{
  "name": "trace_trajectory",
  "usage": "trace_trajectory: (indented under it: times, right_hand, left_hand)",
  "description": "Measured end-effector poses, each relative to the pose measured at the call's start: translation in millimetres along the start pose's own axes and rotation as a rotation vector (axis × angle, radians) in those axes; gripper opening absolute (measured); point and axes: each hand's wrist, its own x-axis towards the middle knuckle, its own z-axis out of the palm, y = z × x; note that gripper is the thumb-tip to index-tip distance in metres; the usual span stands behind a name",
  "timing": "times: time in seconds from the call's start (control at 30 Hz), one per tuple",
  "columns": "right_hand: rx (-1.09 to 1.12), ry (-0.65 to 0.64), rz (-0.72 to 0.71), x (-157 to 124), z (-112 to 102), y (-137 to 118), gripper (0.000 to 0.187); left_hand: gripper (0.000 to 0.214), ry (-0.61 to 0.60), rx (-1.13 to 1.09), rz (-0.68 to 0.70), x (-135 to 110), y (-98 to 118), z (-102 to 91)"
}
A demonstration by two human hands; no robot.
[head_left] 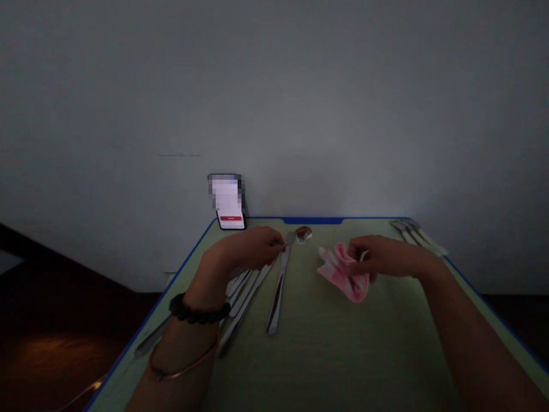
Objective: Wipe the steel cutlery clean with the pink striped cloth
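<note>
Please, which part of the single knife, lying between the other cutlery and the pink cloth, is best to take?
Probably the near end of the knife, its handle, gripped from above and the right: it points toward the person, with bare table on its right. Other cutlery crowds its left, and the held spoon overlaps its far end in view.

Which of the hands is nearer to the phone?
Left. The left hand, holding a spoon, is in front of the phone, slightly to its right; the right hand, holding a pink cloth, is farther off to the right.
</note>
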Motion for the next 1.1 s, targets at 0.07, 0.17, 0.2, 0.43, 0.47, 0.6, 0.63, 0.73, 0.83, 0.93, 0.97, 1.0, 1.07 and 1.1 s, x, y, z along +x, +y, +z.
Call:
trace_trajectory:
  times: [0.07,0.17,0.2,0.43,0.47,0.6,0.63,0.73,0.83,0.93,0.97,1.0,1.07,1.1]
  right_hand:
    - [0.051,-0.060,-0.004,1.9,2.0,-0.5,0.021]
    - [0.047,-0.034,-0.040,3.8,0.4,-0.3,0.018]
    - [0.035,0.030,-0.061,4.0,-1.6,0.0,0.016]
    - [0.197,0.681,-0.243,1.2,-12.6,-12.6,0.018]
    - [0.232,0.757,-0.304,-0.6,-11.4,-18.9,0.017]
    - [0.172,0.855,-0.481,-11.4,-0.8,-47.9,0.011]
    - [0.088,0.762,-0.502,-13.7,2.3,-53.4,0.010]
    - [-0.130,0.414,-0.544,-16.9,9.8,-61.9,0.010]
    - [-0.173,0.280,-0.567,-13.5,14.5,-62.2,0.013]
    - [-0.151,0.465,-0.506,-3.8,20.2,-60.8,0.019]
    - [-0.161,0.577,-0.486,0.4,22.7,-60.4,0.023]
    - [-0.182,0.690,-0.468,4.8,25.2,-59.9,0.031]
    - [-0.233,0.868,-0.434,12.5,29.6,-58.7,0.050]
    - [-0.250,0.911,-0.411,15.0,30.9,-58.0,0.055]
  left_hand:
    - [0.032,-0.013,-0.028,0.005,-1.3,-0.9,-1.5]
    - [0.036,-0.050,-0.048,-0.004,-5.2,1.3,-4.8]
    - [0.036,-0.051,-0.048,-0.010,-6.5,1.9,-5.7]
    - [0.037,0.002,-0.023,-0.056,-16.8,2.2,-9.0]
    - [0.037,-0.003,-0.026,-0.062,-18.9,3.7,-9.4]
    - [0.040,0.008,-0.025,-0.028,-25.2,13.0,-10.6]
    - [0.039,0.025,-0.018,0.021,-26.1,15.1,-10.9]
    - [0.033,0.077,0.016,0.188,-27.2,19.0,-12.3]
    - [0.029,0.094,0.030,0.261,-27.6,19.9,-13.7]
    - [0.029,0.116,0.015,0.283,-29.3,22.5,-14.8]
    - [0.031,0.124,0.014,0.288,-30.3,24.2,-15.2]
    - [0.032,0.128,0.021,0.294,-31.5,26.2,-15.7]
    - [0.033,0.136,0.052,0.309,-34.4,30.5,-16.9]
    - [0.033,0.142,0.072,0.318,-36.1,32.5,-17.4]
